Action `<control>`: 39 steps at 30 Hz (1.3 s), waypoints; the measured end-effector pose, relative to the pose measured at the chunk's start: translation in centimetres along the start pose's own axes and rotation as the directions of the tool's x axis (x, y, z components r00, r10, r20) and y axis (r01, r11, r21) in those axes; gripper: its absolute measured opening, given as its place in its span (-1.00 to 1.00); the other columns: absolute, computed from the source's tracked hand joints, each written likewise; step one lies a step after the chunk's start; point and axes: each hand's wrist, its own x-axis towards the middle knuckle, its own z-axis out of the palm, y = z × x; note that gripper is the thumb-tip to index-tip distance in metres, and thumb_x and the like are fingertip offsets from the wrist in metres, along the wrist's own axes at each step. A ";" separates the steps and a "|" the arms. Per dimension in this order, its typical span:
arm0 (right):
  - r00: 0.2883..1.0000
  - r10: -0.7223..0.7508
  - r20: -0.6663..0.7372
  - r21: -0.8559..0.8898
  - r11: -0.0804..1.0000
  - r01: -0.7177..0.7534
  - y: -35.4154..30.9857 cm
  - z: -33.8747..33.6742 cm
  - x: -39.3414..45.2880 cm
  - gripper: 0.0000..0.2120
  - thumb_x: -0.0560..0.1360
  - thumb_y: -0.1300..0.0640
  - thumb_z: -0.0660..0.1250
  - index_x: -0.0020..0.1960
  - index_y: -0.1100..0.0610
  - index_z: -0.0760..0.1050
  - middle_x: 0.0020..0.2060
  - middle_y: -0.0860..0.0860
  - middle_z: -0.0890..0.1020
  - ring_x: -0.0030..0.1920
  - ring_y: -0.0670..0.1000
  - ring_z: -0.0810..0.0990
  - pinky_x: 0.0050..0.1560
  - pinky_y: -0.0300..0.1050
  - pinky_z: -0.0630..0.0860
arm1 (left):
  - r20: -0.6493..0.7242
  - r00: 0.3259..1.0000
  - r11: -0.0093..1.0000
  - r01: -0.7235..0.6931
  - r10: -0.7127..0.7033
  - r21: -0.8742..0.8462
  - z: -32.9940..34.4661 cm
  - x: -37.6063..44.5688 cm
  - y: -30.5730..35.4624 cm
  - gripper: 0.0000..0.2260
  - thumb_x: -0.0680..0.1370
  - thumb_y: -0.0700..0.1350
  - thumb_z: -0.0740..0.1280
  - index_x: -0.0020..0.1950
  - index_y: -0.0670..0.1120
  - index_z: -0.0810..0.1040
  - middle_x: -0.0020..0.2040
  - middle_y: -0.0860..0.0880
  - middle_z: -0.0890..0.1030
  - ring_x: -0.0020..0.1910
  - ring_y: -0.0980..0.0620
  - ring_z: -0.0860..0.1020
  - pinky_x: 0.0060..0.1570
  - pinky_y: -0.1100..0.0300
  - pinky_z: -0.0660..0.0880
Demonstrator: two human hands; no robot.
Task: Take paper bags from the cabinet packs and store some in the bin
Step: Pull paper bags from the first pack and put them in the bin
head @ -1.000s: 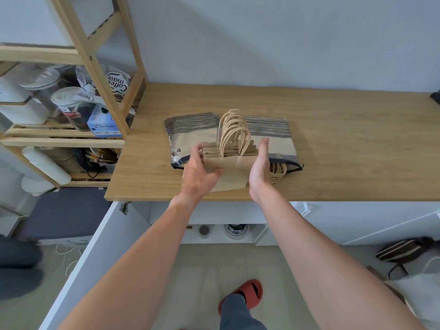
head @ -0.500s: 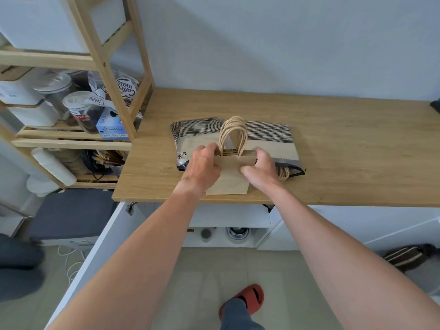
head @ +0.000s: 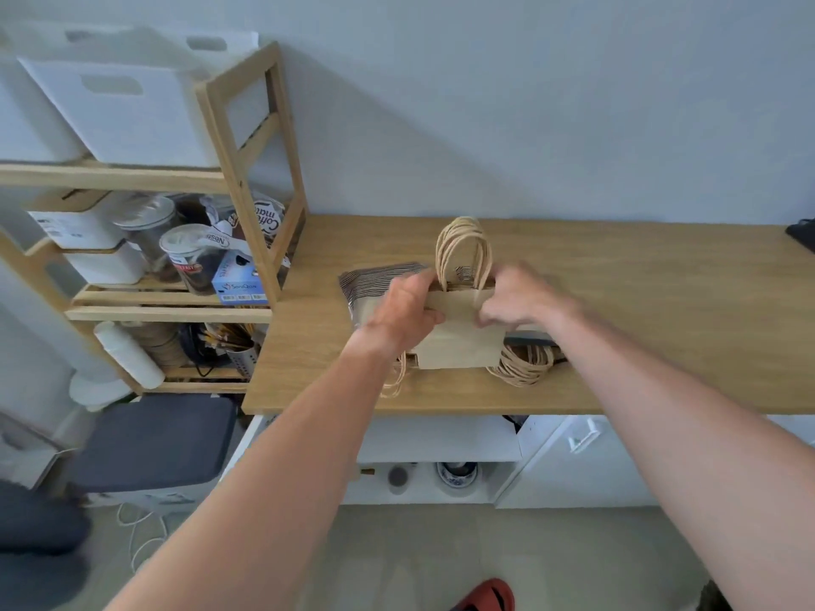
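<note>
We have just one view, from a camera on the person's head. It looks forward and down, so we see from above and from the person's own side. Both arms reach out from the bottom edge to the hands, the left hand [head: 408, 313] and the right hand [head: 518, 299], in the middle of the view. The table [head: 639, 328] is close and runs across the middle. The wall [head: 529, 103] fills the top. The shelf [head: 247, 178] stands at the left. The floor [head: 485, 557] shows at the bottom. The wide lens bends the edges. There is no second view to share anything with.
</note>
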 end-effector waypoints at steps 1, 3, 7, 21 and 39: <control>1.000 0.006 0.009 0.013 1.000 -0.006 -1.4 -1.8 0.2 -0.63 0.33 0.24 0.55 0.11 0.11 0.59 -0.02 0.07 0.65 -0.21 0.06 0.67 -0.26 -0.04 0.69 | -0.027 0.999 0.999 -0.032 0.032 -0.011 -1.7 0.9 0.7 -0.72 0.43 -0.24 0.49 0.11 -0.12 0.55 0.02 -0.11 0.60 -0.01 -0.09 0.57 0.01 0.05 0.55; 1.000 -0.020 -0.011 0.039 0.999 0.021 -4.7 -5.5 0.8 -0.59 0.33 0.27 0.56 0.15 0.19 0.58 0.09 0.12 0.61 -0.19 0.13 0.69 -0.27 0.04 0.70 | -0.096 0.991 0.995 -0.096 0.096 0.002 -5.8 2.8 2.0 -0.69 0.42 -0.23 0.50 0.13 -0.11 0.56 0.02 -0.11 0.60 -0.01 -0.09 0.58 0.02 0.05 0.55; 0.989 -0.141 -0.045 0.055 0.988 0.144 -12.0 -10.1 2.1 -0.69 0.38 0.33 0.40 0.12 0.22 0.59 0.00 0.11 0.58 -0.10 0.13 0.68 -0.27 -0.01 0.70 | -0.220 0.948 0.972 -0.211 0.230 0.103 -15.0 5.1 3.0 -0.72 0.39 -0.27 0.50 0.06 -0.12 0.55 -0.04 -0.11 0.55 -0.09 -0.09 0.55 -0.08 0.05 0.53; 0.690 -0.689 -0.221 -0.174 0.724 0.667 -39.9 -7.4 15.4 -0.74 0.39 0.28 0.09 -0.08 0.16 0.54 -0.20 0.11 0.61 -0.18 0.19 0.57 -0.22 0.00 0.54 | -0.690 0.692 0.945 0.034 0.212 0.324 -39.8 7.8 -9.3 -0.76 0.41 -0.45 0.19 -0.06 -0.20 0.54 -0.14 -0.11 0.43 -0.18 -0.04 0.34 -0.26 0.31 0.16; 0.624 -0.779 -0.059 -0.182 0.623 0.761 -65.5 7.7 40.5 -0.74 0.46 0.35 0.15 0.06 0.23 0.54 0.04 0.22 0.62 0.14 0.26 0.58 0.00 0.03 0.53 | -0.673 0.698 0.806 0.533 -0.245 0.259 -56.1 14.7 -35.8 -0.67 0.46 -0.42 0.13 -0.25 -0.02 0.51 -0.28 0.02 0.53 -0.23 -0.05 0.47 -0.27 0.21 0.34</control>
